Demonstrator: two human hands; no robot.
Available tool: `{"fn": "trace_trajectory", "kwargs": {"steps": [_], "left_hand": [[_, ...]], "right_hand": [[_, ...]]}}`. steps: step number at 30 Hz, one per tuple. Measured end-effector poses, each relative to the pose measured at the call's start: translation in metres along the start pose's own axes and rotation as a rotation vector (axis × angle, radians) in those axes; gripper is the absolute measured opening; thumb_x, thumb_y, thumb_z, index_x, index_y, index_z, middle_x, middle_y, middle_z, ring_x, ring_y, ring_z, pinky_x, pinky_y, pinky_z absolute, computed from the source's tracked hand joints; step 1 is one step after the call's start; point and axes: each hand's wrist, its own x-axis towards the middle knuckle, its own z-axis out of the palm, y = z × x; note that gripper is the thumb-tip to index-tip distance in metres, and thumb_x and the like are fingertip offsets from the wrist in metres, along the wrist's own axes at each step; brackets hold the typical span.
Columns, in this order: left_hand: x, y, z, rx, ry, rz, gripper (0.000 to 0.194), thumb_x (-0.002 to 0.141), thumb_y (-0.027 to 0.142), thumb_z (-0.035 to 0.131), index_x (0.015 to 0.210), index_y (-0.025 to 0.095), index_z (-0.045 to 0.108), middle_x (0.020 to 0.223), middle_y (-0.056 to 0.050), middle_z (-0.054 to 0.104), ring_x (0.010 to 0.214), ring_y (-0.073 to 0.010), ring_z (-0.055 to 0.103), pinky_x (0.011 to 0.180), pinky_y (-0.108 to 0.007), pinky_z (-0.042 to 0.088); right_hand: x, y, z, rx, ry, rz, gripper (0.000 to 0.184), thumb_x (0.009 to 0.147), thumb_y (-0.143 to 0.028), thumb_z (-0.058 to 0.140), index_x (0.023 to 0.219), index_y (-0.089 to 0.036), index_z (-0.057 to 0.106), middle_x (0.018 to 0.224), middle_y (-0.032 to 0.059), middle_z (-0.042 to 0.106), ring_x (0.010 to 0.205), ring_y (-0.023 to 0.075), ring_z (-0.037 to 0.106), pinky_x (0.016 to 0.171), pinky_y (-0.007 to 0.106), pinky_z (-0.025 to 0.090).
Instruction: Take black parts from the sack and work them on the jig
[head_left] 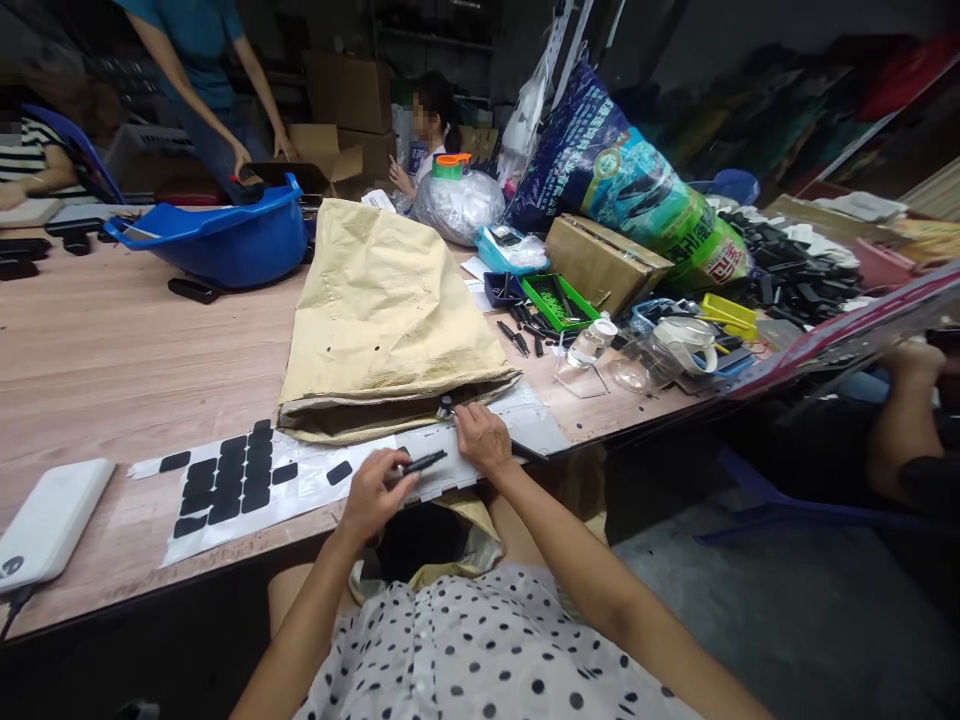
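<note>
My left hand (373, 492) grips a slim black part (417, 464) just above the table's near edge. My right hand (480, 437) presses its fingers flat on a white backing sheet (315, 490), near a small black piece (445, 406) at the mouth of a tan paper sack (382, 300). The sheet carries several black adhesive pads (229, 480) in rows toward its left end. An open sack (442, 545) rests in my lap below the table edge.
A white power bank (49, 520) lies at the near left. A blue tub (225, 235), a cardboard box (604, 262), a green tray (559, 300), a printed bag (630, 190) and black parts (787, 265) crowd the table. Other people work at the far side and right.
</note>
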Motion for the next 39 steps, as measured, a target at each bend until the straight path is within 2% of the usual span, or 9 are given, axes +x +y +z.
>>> {"fn": "trace_trajectory", "kwargs": {"steps": [7, 11, 14, 16, 18, 22, 27, 32, 39], "left_hand": [[-0.08, 0.007, 0.031, -0.03, -0.338, -0.272, 0.016, 0.08, 0.037, 0.055, 0.087, 0.027, 0.065, 0.067, 0.001, 0.065, 0.058, -0.0186, 0.059, 0.058, -0.031, 0.048], [-0.08, 0.0, 0.044, 0.15, -0.501, -0.46, 0.021, 0.072, 0.028, 0.054, 0.089, 0.025, 0.066, 0.069, 0.0, 0.066, 0.064, -0.0201, 0.064, 0.064, -0.031, 0.046], [-0.062, 0.014, 0.033, 0.04, -0.595, -0.431, 0.023, 0.073, 0.034, 0.056, 0.089, 0.023, 0.069, 0.069, 0.0, 0.068, 0.066, -0.0205, 0.063, 0.064, -0.03, 0.045], [-0.041, 0.026, 0.018, -0.106, -0.539, -0.389, 0.029, 0.076, 0.043, 0.056, 0.088, 0.022, 0.071, 0.068, 0.0, 0.068, 0.063, -0.0195, 0.061, 0.061, -0.029, 0.045], [-0.012, 0.032, 0.001, -0.16, -0.363, -0.371, 0.035, 0.079, 0.05, 0.053, 0.087, 0.022, 0.071, 0.068, 0.0, 0.067, 0.061, -0.0185, 0.059, 0.059, -0.028, 0.045], [0.053, 0.02, -0.028, 0.194, 0.07, -0.464, 0.018, 0.077, 0.035, 0.055, 0.081, 0.022, 0.067, 0.064, 0.0, 0.064, 0.066, -0.0197, 0.061, 0.063, -0.028, 0.044], [0.105, -0.006, -0.05, 0.496, 0.247, -0.517, 0.012, 0.082, 0.027, 0.052, 0.079, 0.023, 0.063, 0.068, -0.004, 0.064, 0.071, -0.0231, 0.062, 0.064, -0.029, 0.044], [0.132, -0.014, -0.054, 0.598, 0.272, -0.491, 0.018, 0.079, 0.032, 0.057, 0.084, 0.019, 0.067, 0.08, -0.011, 0.07, 0.083, -0.0292, 0.067, 0.074, -0.035, 0.052], [0.137, -0.03, -0.027, 0.555, 0.134, -0.642, 0.02, 0.067, 0.032, 0.068, 0.078, 0.016, 0.073, 0.082, -0.02, 0.074, 0.092, -0.0397, 0.07, 0.078, -0.046, 0.054]], "right_hand": [[0.002, -0.001, -0.001, -0.035, -0.009, -0.011, 0.022, 0.102, -0.026, 0.043, 0.099, -0.021, 0.065, 0.085, 0.0077, 0.061, 0.083, 0.0209, 0.053, 0.069, 0.03, 0.037], [0.002, -0.002, -0.002, -0.074, 0.003, -0.034, 0.024, 0.102, -0.025, 0.043, 0.098, -0.019, 0.065, 0.086, 0.0073, 0.062, 0.082, 0.0201, 0.054, 0.069, 0.03, 0.037], [0.003, -0.003, -0.002, -0.092, -0.003, -0.03, 0.024, 0.102, -0.026, 0.042, 0.098, -0.02, 0.065, 0.086, 0.0071, 0.063, 0.081, 0.0199, 0.054, 0.07, 0.03, 0.036], [0.003, -0.003, -0.002, -0.096, -0.014, -0.02, 0.024, 0.102, -0.026, 0.042, 0.097, -0.02, 0.065, 0.086, 0.0071, 0.062, 0.082, 0.02, 0.053, 0.07, 0.03, 0.036], [0.004, -0.004, -0.001, -0.094, -0.018, -0.012, 0.024, 0.101, -0.025, 0.043, 0.097, -0.02, 0.066, 0.086, 0.0072, 0.062, 0.082, 0.02, 0.053, 0.069, 0.029, 0.036], [0.004, -0.004, 0.0, -0.071, -0.019, -0.009, 0.025, 0.101, -0.025, 0.042, 0.098, -0.019, 0.066, 0.086, 0.0074, 0.062, 0.082, 0.0198, 0.053, 0.07, 0.029, 0.036], [0.003, -0.004, 0.0, -0.05, -0.016, -0.015, 0.025, 0.101, -0.025, 0.042, 0.1, -0.02, 0.067, 0.085, 0.0072, 0.062, 0.082, 0.02, 0.054, 0.071, 0.029, 0.037], [0.003, -0.005, 0.0, -0.043, -0.021, -0.008, 0.025, 0.101, -0.025, 0.043, 0.102, -0.02, 0.067, 0.085, 0.0074, 0.063, 0.082, 0.0202, 0.054, 0.07, 0.029, 0.037], [0.005, -0.008, -0.003, -0.063, -0.05, 0.002, 0.024, 0.101, -0.025, 0.043, 0.098, -0.02, 0.066, 0.086, 0.0072, 0.063, 0.082, 0.0199, 0.054, 0.07, 0.029, 0.037]]}}
